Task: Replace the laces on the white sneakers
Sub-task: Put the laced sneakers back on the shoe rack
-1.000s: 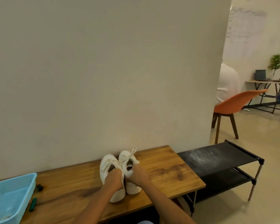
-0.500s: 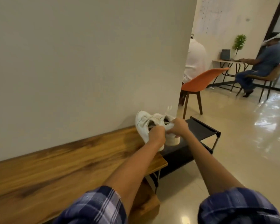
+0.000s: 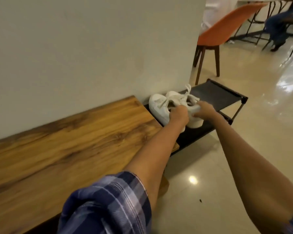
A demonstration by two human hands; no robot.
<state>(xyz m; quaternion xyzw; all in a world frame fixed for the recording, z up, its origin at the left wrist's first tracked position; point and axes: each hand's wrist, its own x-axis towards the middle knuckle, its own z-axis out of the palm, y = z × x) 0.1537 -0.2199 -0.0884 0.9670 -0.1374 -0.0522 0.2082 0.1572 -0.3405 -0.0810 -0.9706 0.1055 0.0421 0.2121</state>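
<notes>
The left sneaker is being gripped at its collar by the left hand, fingers curled round it; the right sneaker is being held the same way by the right hand. Both shoes, laces tied, are being held over the black rack past the bench end. Judged from this, the pair is being set down; soles should be kept level and released together so neither tips off.
</notes>
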